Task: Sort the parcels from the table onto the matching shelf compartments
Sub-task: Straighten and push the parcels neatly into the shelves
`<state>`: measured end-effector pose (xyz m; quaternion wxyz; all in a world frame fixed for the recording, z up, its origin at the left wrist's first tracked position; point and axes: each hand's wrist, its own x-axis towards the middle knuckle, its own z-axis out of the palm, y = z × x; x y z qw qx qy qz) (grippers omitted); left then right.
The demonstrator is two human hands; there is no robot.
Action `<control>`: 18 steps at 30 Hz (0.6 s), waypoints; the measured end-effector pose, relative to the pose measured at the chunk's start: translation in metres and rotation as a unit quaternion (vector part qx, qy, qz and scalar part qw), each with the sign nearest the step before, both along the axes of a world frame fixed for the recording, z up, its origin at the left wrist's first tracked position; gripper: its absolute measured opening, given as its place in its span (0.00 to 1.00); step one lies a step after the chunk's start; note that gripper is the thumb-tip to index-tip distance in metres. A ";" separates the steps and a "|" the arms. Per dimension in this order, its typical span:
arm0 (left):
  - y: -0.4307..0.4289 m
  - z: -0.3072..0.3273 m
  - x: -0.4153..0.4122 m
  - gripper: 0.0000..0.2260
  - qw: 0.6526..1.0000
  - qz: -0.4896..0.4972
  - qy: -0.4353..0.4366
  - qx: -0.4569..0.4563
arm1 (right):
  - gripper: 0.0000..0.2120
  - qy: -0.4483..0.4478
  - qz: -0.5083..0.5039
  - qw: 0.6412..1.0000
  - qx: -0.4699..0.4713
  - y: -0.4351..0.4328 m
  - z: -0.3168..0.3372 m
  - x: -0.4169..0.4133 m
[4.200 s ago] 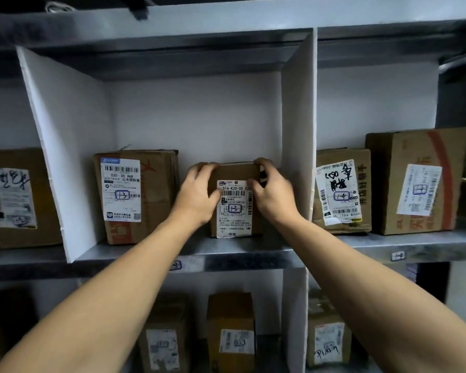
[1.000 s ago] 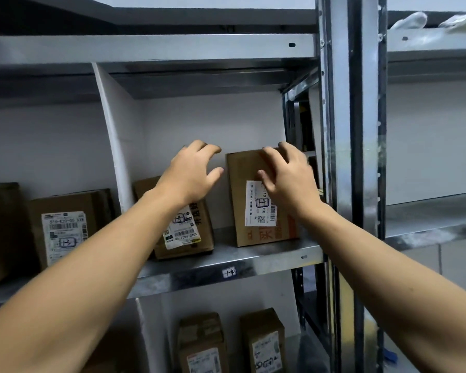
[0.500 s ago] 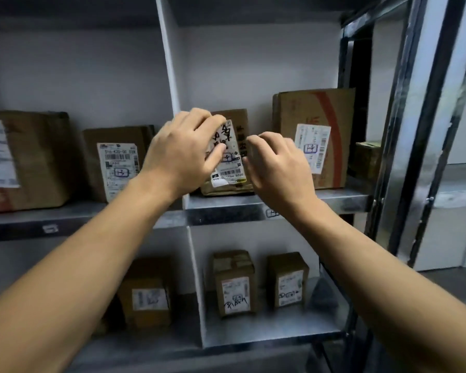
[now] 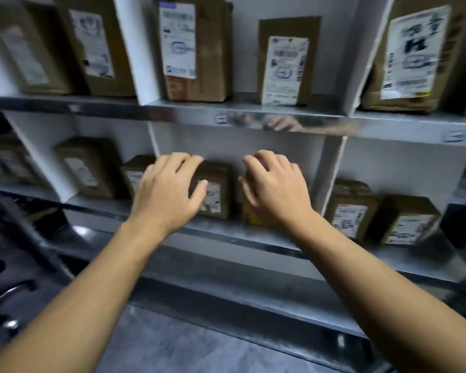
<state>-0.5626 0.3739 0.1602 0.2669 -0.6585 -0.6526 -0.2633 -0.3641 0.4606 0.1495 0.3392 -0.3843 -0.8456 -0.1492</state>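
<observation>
The left hand and right hand hover loose-fingered and empty before two small parcels standing in the lower shelf compartment; placing looks done, so next fetch another from the surface.

- Metal shelf, white dividers, two rows of compartments in sight.
- Top middle: wide parcel and slim parcel, both brown, upright, apart, white labels facing me.
- Bottom middle: small parcel upright behind my left hand, and a yellowish parcel mostly hidden by my right hand.
- Labels way too blurry to read, sorry.
</observation>
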 end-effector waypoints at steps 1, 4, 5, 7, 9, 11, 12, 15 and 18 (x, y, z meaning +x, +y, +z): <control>-0.015 -0.011 -0.017 0.21 0.999 0.024 -0.002 -0.021 | 0.17 -0.012 0.017 1.000 -0.011 -0.008 -0.010 -0.022; -0.056 -0.041 -0.066 0.22 0.991 0.092 -0.014 -0.091 | 0.18 -0.058 0.072 0.994 -0.055 -0.033 -0.037 -0.085; -0.067 -0.049 -0.078 0.22 0.987 0.111 -0.017 -0.111 | 0.17 -0.071 0.083 0.992 -0.070 -0.039 -0.045 -0.101; -0.091 -0.066 -0.110 0.22 0.976 0.162 -0.031 -0.144 | 0.17 -0.095 0.111 0.984 -0.098 -0.053 -0.060 -0.142; -0.109 -0.083 -0.138 0.22 0.965 0.200 -0.051 -0.161 | 0.17 -0.117 0.141 0.975 -0.126 -0.062 -0.074 -0.178; -0.123 -0.097 -0.164 0.22 0.952 0.231 -0.076 -0.184 | 0.18 -0.141 0.173 0.960 -0.169 -0.068 -0.089 -0.211; -0.129 -0.104 -0.176 0.22 0.944 0.247 -0.089 -0.201 | 0.19 -0.156 0.185 0.950 -0.195 -0.069 -0.097 -0.227; -0.142 -0.129 -0.218 0.22 0.917 0.290 -0.121 -0.245 | 0.20 -0.205 0.208 0.926 -0.239 -0.073 -0.121 -0.272; -0.147 -0.146 -0.265 0.22 0.906 0.314 -0.134 -0.249 | 0.19 -0.216 0.226 0.915 -0.254 -0.069 -0.137 -0.324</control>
